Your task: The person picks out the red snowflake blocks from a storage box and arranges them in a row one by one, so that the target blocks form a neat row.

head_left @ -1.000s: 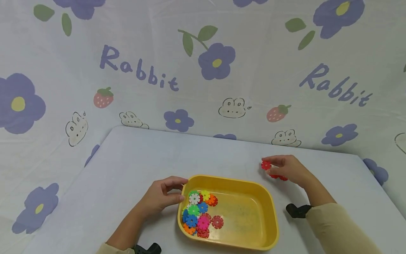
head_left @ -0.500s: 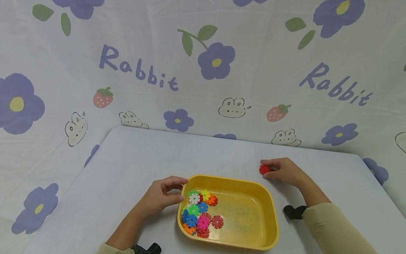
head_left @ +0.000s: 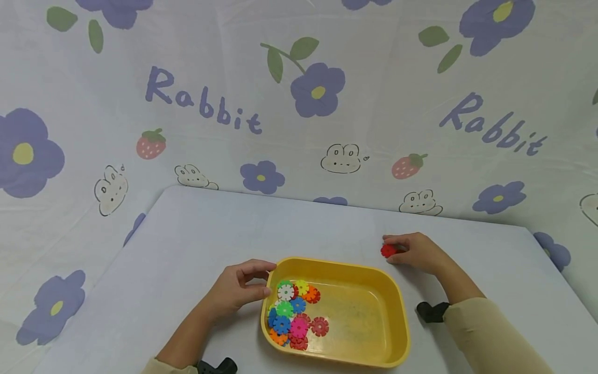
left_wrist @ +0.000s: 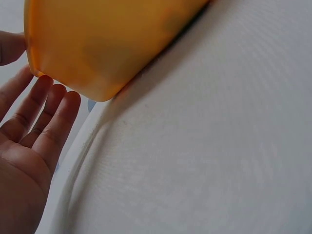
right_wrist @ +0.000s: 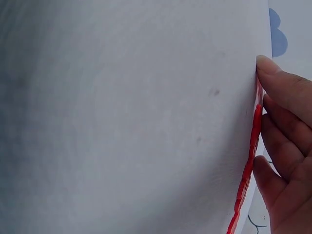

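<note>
A yellow plastic tray stands on the white table. In its left end lies a heap of colourful snowflake discs. My left hand touches the tray's left rim with thumb and fingertips; in the left wrist view its fingers are loosely extended against the outer wall. Beyond the tray, my right hand holds a row of red snowflake discs low at the table. The right wrist view shows that row lying edge-on along the surface, thumb at one end, fingers beside it. The hand hides much of it.
White table surrounds the tray, with its back edge behind my right hand. A printed cloth with flowers and rabbits hangs behind. Dark straps with black parts sit at the left wrist and the right wrist.
My right hand has lowered the red snowflake discs towards the table and turned them, then shifted slightly left. My left hand and the tray have stayed in place.
</note>
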The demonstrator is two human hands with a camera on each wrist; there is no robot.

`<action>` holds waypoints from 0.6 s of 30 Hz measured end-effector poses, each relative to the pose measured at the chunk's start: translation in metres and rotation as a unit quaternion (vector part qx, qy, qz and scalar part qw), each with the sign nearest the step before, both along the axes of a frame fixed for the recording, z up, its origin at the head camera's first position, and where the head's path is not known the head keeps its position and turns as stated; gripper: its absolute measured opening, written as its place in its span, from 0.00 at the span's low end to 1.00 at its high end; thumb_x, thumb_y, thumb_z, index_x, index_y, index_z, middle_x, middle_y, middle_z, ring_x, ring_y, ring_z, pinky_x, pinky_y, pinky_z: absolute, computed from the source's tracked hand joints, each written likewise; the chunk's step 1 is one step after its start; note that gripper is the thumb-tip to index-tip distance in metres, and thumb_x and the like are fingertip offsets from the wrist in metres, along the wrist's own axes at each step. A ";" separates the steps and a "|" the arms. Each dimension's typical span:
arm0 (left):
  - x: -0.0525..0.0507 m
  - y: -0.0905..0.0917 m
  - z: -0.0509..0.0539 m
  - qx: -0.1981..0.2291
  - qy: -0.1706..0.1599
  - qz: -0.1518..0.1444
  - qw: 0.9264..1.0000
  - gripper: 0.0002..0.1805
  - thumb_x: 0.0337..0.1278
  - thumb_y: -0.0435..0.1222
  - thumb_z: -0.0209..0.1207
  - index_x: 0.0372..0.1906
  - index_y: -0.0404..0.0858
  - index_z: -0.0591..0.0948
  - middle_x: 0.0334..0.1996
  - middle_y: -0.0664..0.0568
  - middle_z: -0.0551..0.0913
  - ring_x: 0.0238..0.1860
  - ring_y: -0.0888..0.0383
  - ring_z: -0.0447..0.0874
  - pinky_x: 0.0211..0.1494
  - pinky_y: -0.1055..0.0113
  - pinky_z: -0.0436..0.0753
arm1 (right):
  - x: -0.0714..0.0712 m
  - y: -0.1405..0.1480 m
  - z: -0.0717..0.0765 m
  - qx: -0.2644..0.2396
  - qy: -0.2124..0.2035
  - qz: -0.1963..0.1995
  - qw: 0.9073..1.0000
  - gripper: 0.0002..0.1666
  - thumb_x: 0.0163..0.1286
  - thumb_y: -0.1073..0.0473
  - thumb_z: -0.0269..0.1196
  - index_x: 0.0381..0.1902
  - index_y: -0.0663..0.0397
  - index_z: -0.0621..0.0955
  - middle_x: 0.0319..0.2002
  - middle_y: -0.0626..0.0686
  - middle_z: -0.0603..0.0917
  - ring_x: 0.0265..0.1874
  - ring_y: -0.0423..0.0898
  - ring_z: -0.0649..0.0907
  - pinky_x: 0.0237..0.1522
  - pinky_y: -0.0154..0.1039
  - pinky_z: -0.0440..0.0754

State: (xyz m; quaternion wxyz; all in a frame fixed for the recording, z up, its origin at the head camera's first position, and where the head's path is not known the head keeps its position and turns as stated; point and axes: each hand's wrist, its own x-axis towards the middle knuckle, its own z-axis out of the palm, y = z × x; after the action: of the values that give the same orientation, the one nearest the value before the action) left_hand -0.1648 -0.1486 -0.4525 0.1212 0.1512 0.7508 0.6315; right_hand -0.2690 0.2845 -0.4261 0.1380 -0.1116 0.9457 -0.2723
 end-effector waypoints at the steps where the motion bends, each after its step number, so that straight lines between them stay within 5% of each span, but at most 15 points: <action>1: 0.000 0.000 0.000 0.000 0.000 -0.001 1.000 0.23 0.56 0.33 0.67 0.58 0.41 0.80 0.58 0.48 0.80 0.57 0.48 0.79 0.54 0.71 0.83 | 0.000 0.000 0.000 0.000 -0.001 0.000 1.000 0.30 0.62 0.54 0.70 0.62 0.53 0.79 0.66 0.56 0.76 0.65 0.60 0.74 0.65 0.58 0.72; 13: 0.001 0.001 0.000 0.011 -0.001 -0.001 1.000 0.22 0.56 0.32 0.67 0.58 0.42 0.81 0.57 0.49 0.81 0.57 0.49 0.79 0.54 0.70 0.83 | -0.001 0.001 -0.002 0.006 -0.001 0.000 1.000 0.29 0.62 0.54 0.70 0.61 0.52 0.80 0.67 0.56 0.75 0.67 0.61 0.71 0.65 0.57 0.71; 18: 0.002 0.000 0.000 0.013 0.003 -0.004 1.000 0.22 0.57 0.32 0.66 0.58 0.42 0.80 0.57 0.48 0.81 0.57 0.47 0.79 0.53 0.70 0.83 | -0.002 0.008 0.001 -0.022 -0.032 -0.036 0.999 0.33 0.64 0.46 0.68 0.65 0.47 0.77 0.66 0.56 0.76 0.65 0.58 0.74 0.63 0.57 0.75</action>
State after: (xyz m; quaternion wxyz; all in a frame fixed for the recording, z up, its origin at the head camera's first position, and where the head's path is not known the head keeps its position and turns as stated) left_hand -0.1630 -0.1486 -0.4527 0.1190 0.1578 0.7420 0.6406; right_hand -0.2708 0.2924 -0.4247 0.1555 -0.0718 0.9381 -0.3012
